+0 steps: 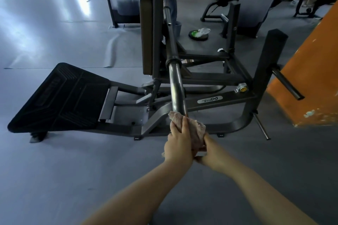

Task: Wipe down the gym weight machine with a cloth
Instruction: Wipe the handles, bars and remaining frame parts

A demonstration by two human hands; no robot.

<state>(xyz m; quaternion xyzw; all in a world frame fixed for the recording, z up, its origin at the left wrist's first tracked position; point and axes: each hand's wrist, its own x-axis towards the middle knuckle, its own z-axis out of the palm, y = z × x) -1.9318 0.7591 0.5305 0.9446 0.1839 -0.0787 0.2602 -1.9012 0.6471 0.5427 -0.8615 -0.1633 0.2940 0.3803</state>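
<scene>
Machine (210,99): dark steel frame low on the grey floor (54,170), footplate (60,97) out to the left, upright post (270,60) to the right
Bar (176,86): shiny round tube, near end under the cloth, running up and away from the hands toward the frame's tall upright
Long axis: almost straight ahead of the person, leaning slightly left as it recedes
Cloth (195,129): pale, bunched, wrapped round the near end of the bar, one corner sticking out toward the bare metal
Left hand (178,144): fingers curled over the cloth from the left side, index finger laid forward along the bar
Right hand (208,151): closed on the cloth from the right and below, fingertips hidden behind it, wrist touching the left hand
Nearer hand: left slightly farther up the bar; right sits closer to the tip
Unwiped stretch: directly ahead of the fingers, from the cloth's front edge up to the dark collar (172,59)
Likely step: wiping the bar's end, most of its length apparently still to cover
Next move calls for: sliding both hands forward along the tube, keeping the cloth wrapped rather than letting it bunch at the tip
Risk: cloth slipping off the free end if pulled back instead of pushed forward
</scene>
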